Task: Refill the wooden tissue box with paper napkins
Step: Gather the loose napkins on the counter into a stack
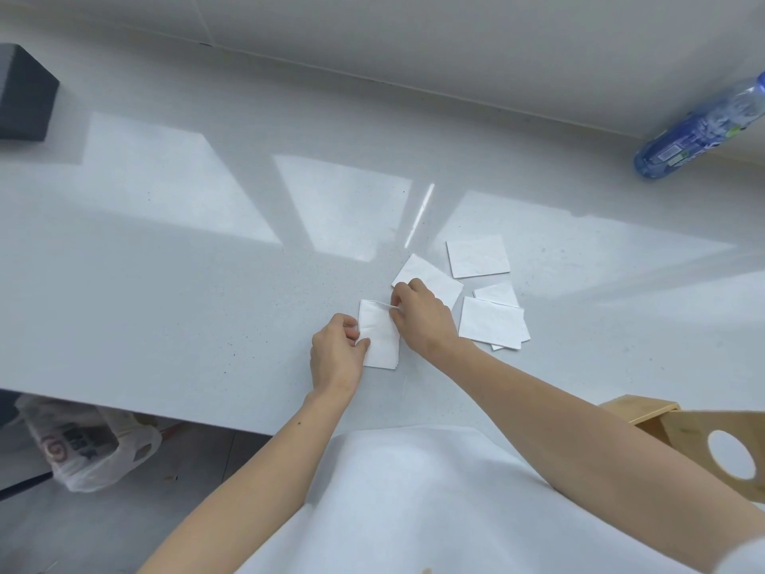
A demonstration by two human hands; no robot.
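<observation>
A small stack of white napkins lies on the white counter in front of me. My left hand pinches its left edge with thumb and fingers. My right hand grips its top right corner. Several more folded napkins lie loose to the right: one farthest back, one partly under my right hand, and an overlapping pile. The wooden tissue box stands at the lower right, its panel with a round hole facing me.
A blue plastic water bottle stands at the back right by the wall. A dark grey box sits at the far left. Below the counter's front edge, a plastic bag lies on the floor.
</observation>
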